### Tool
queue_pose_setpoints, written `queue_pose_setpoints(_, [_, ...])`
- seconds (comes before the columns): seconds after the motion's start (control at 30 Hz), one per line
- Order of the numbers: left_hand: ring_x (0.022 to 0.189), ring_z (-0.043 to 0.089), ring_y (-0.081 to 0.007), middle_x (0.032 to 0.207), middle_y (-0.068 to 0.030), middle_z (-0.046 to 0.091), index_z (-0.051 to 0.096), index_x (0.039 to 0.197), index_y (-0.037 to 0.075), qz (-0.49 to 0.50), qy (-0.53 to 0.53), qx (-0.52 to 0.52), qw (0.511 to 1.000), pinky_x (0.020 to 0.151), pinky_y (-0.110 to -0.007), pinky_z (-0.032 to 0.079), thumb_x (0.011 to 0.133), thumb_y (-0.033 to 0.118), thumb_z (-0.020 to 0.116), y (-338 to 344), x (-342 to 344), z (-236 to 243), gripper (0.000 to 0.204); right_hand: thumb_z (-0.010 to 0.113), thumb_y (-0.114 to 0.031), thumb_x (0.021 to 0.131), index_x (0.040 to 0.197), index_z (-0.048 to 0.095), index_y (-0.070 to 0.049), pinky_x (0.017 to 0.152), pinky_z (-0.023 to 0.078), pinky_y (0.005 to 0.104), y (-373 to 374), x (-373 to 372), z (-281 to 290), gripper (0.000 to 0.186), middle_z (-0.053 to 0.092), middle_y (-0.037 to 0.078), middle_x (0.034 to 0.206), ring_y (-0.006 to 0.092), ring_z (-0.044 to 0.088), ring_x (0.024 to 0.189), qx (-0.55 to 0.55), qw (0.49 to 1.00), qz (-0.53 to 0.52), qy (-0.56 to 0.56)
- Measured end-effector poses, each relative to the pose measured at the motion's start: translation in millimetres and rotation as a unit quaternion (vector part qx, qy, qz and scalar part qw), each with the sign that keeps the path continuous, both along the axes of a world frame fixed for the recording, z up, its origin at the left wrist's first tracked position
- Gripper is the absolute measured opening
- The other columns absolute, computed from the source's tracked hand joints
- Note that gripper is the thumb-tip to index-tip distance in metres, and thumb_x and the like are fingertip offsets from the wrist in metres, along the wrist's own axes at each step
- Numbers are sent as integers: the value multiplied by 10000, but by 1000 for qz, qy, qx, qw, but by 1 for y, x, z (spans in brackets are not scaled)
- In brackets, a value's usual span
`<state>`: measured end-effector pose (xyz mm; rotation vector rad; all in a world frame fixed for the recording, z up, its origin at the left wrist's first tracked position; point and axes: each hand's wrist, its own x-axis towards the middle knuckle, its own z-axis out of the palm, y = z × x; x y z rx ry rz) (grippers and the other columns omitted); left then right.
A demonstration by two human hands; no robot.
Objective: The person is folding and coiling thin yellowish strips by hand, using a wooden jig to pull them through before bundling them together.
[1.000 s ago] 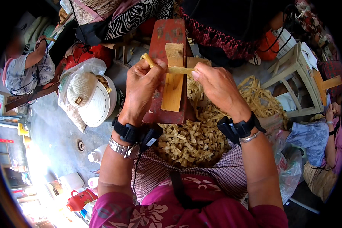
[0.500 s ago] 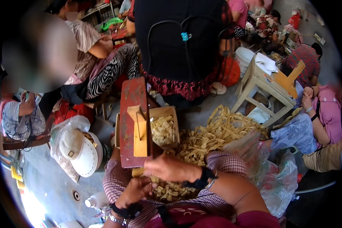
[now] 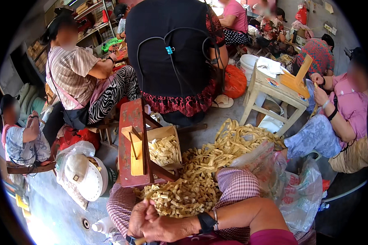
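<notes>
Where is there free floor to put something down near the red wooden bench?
Bare concrete floor lies left of the white hat, and a strip between red bench and pale stool. The pile of folded strips crowds the middle.

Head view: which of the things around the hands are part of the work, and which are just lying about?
Part of the work:
- red wooden cutting stand
- small box of cut pieces
- heap of pale strips
- left hand and right hand, clasped together in the lap

Lying about:
- white hat
- plastic bags
- white stool
</notes>
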<state>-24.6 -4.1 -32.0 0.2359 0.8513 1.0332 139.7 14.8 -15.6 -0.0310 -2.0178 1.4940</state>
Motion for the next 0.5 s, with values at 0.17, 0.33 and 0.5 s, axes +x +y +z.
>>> queue_pose_setpoints(0.17, [443,365,-85,569,12,448,525,845,23,42,139,63,987,418,-212,299,924,151,450,-11,15,28,168,513,-172,923,1026,564,-18,737,462,380,26,8,-4,192,531,117,901,301,552,871,-18,972,-232,29])
queue_pose_setpoints(0.33, [444,380,-111,563,-44,464,478,684,25,-16,178,96,979,421,-235,303,871,257,465,-20,10,30,298,460,-186,962,997,518,4,706,419,393,19,7,-4,202,516,146,901,324,526,838,-60,960,-272,41])
queue_pose_setpoints(0.5, [479,467,-130,620,-83,550,507,704,-4,-2,367,202,908,449,-241,360,912,253,513,-24,24,61,331,428,-266,975,986,498,-7,572,410,423,21,2,0,269,536,188,706,384,533,637,-119,952,-280,-43])
